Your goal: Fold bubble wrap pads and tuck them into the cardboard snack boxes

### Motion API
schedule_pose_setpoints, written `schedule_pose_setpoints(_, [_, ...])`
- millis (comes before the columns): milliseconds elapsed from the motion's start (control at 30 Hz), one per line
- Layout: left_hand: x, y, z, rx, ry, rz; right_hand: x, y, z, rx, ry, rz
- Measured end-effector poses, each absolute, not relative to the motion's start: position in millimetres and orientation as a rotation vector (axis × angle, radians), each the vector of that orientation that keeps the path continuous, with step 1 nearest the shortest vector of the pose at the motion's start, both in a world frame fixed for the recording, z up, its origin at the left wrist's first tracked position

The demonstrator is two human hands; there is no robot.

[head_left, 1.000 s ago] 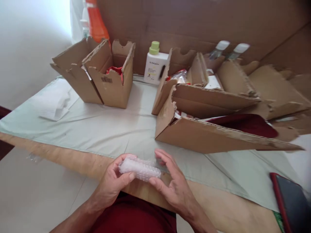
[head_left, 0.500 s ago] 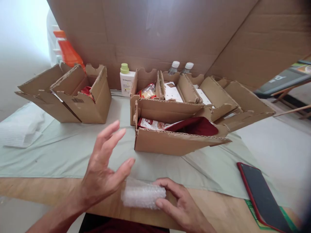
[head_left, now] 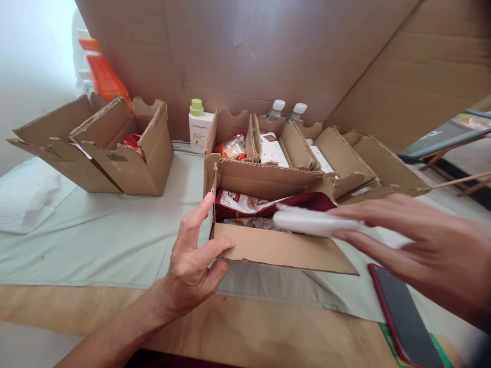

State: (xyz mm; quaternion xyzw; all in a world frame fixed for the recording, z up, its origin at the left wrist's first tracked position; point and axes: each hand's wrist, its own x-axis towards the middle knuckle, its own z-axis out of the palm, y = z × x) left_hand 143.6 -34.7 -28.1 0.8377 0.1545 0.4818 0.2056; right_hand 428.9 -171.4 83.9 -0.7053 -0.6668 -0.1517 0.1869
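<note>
My left hand (head_left: 195,258) is at the near left corner of the front cardboard box (head_left: 276,251). Its thumb and a lower finger pinch the near wall, which leans outward, while the index finger reaches up the box's left edge. Over that box, my right hand (head_left: 410,240), blurred by motion, grips one end of a whitish roll of bubble wrap (head_left: 307,222). Inside the box lie a dark red and white printed packet (head_left: 245,202) and a greyish clear plastic item (head_left: 251,223), partly hidden by the near wall and the roll.
Behind stand more cardboard boxes (head_left: 326,148) with packets inside, a white bottle with a green cap (head_left: 200,130), and two clear bottles (head_left: 276,110). Two boxes (head_left: 126,168) and white wrap (head_left: 26,204) are at left. A phone (head_left: 406,312) lies at right.
My right hand has lifted the bubble wrap from the table edge and carried it up and right over the box. The left hand has moved right onto the box, whose near wall now tilts outward.
</note>
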Motion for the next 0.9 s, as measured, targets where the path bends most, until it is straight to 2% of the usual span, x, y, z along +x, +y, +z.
schedule_pose_setpoints(100, [144.2,-33.7,-32.6,2.323,0.436,1.337,419.3,-140.6,80.3,-1.910,-2.142,-0.434])
schedule_pose_setpoints(300, [143.7,-30.8,-39.1,2.298,0.403,1.319,395.7,-140.5,75.7,-1.910,-2.314,-0.840])
schedule_pose_setpoints(367, [143.5,-30.2,-39.3,2.281,0.401,1.309,391.6,-141.2,75.1,-1.903,-2.351,-0.830])
schedule_pose_setpoints(500, [143.3,-29.4,-40.4,2.264,0.374,1.322,393.1,-128.1,68.7,-1.970,-2.292,-0.488])
schedule_pose_setpoints(700, [143.5,-26.4,-45.3,2.224,0.295,1.372,402.4,-95.3,58.0,-2.465,-2.189,0.289])
schedule_pose_setpoints(900, [143.5,-25.0,-48.0,2.204,0.279,1.381,397.9,-82.6,51.6,-2.492,-2.066,0.476])
